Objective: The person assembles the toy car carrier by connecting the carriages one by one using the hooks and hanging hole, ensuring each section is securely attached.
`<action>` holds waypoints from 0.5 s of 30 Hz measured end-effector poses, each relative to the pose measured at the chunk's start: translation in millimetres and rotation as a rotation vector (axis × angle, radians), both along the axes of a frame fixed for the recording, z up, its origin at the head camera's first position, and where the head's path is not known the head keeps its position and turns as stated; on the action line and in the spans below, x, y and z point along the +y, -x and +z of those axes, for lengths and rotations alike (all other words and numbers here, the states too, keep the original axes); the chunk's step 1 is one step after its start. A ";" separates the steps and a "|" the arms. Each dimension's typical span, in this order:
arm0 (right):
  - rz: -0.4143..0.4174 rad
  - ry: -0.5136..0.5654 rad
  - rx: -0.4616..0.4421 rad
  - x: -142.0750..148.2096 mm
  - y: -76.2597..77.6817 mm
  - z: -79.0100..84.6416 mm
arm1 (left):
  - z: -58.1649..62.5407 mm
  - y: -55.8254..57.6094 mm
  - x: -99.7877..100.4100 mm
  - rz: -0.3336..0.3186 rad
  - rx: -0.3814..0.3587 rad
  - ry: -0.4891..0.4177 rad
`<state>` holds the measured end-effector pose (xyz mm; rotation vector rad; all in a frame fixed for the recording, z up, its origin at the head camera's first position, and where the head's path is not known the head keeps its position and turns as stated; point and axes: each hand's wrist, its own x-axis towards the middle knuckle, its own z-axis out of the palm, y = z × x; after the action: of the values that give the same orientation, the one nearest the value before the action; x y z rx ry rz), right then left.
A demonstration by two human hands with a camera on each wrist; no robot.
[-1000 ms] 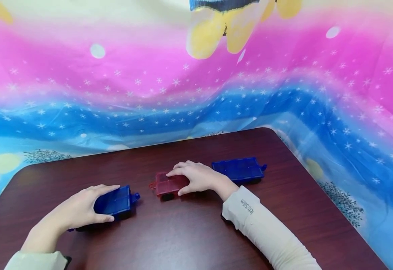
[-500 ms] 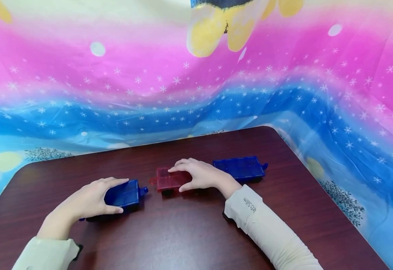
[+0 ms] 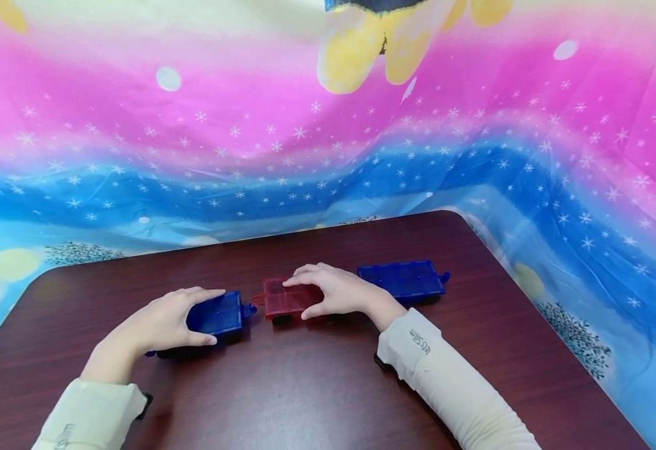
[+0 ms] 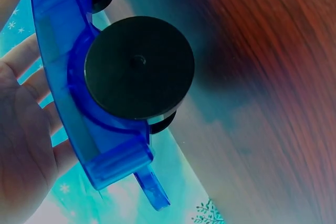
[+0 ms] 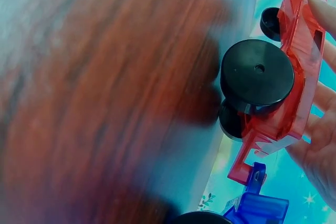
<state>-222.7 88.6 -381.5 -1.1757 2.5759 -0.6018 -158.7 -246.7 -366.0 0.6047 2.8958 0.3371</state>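
My left hand (image 3: 161, 322) grips a translucent blue toy wagon (image 3: 221, 312) by its long sides, thumb nearer me, fingers on the far side. In the left wrist view its black wheel (image 4: 139, 69) and a blue end tab (image 4: 152, 187) show. My right hand (image 3: 341, 292) holds a translucent red toy wagon (image 3: 276, 299) the same way. The blue wagon's hook (image 3: 250, 309) meets the red loop (image 3: 257, 300); whether they are linked I cannot tell. In the right wrist view, a red coupling (image 5: 240, 172) overlaps a blue coupling (image 5: 256, 177) below it.
Behind my right wrist a second blue wagon (image 3: 401, 279) stands on the table, its near-left end hidden. Dark brown tabletop (image 3: 305, 387) lies under everything. A printed cloth (image 3: 249, 156) hangs along the table's back and right edges.
My left hand has slid the blue wagon right and away from me, closing the gap to the red wagon. My right hand and the red wagon have hardly moved.
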 end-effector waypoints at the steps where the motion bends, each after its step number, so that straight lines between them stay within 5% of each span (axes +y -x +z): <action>1: -0.001 -0.002 -0.001 0.2 -0.1 -0.1 | -0.6 0.6 0.3 0.000 -0.001 -0.002; 15: -0.011 -0.027 0.003 0.8 0.4 -1.2 | -4.9 7.1 6.9 -0.032 0.003 -0.029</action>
<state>-223.1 89.3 -382.7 -1.1554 2.5863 -0.5658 -165.8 -239.8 -370.9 0.6553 2.8857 0.3743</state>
